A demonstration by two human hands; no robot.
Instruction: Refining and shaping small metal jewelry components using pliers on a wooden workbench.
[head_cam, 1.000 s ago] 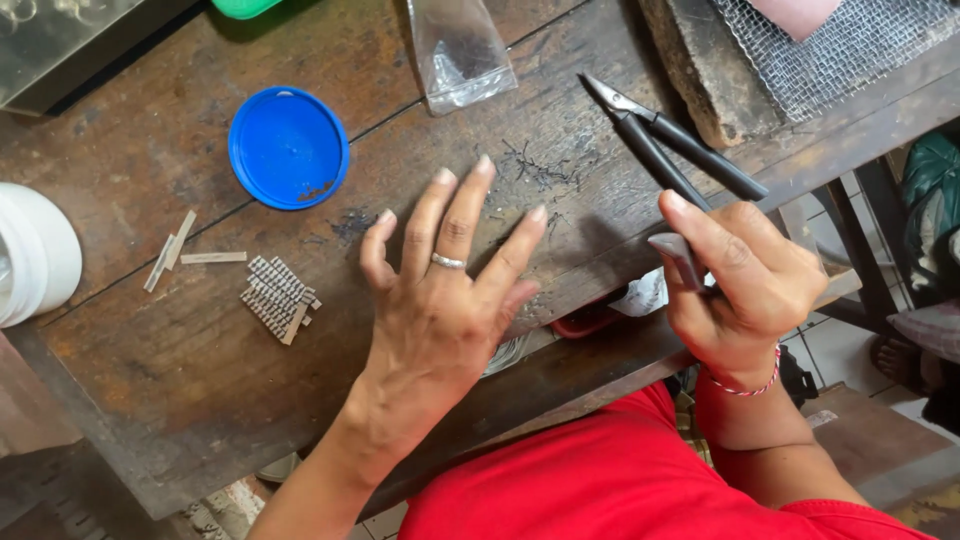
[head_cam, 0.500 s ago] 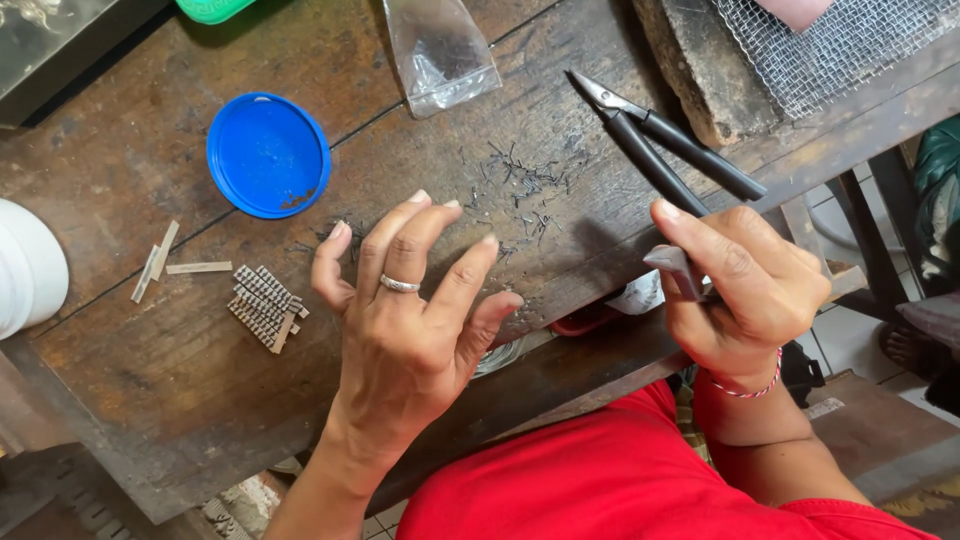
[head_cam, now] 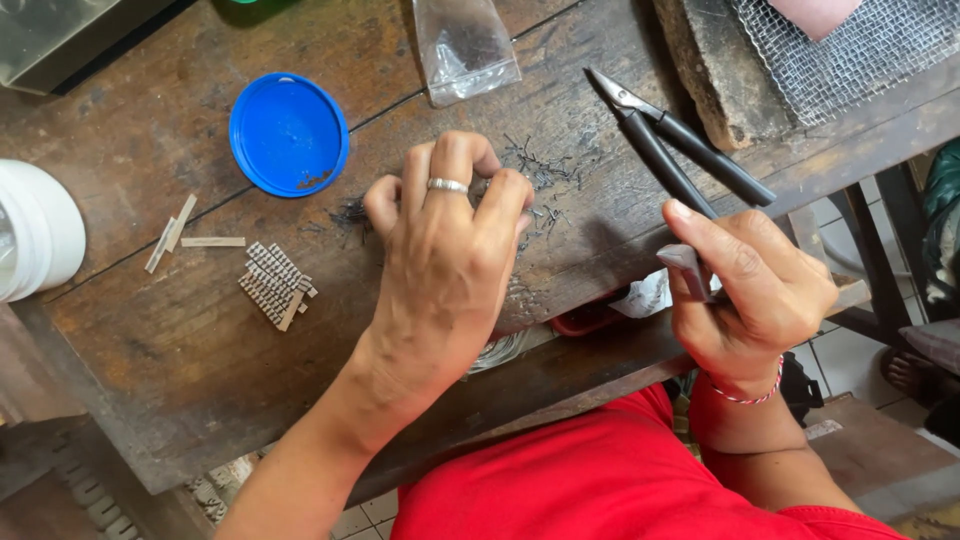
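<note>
A small craft workshop: scarred wooden counter [head_cam: 150, 350], black-handled pliers [head_cam: 680, 150], wire mesh [head_cam: 850, 50], and tiny metal bits [head_cam: 545, 175] scattered about.

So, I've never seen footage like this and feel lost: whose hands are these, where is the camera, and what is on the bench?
The camera sits on the person's head and looks down at their own two hands over a worn wooden bench. The left hand, wearing a ring, presses curled fingers onto a scatter of tiny dark wire bits. The right hand holds black-handled pliers. Nearby lie a blue lid, a white jar, small ridged metal strips and a clear plastic bag.
</note>
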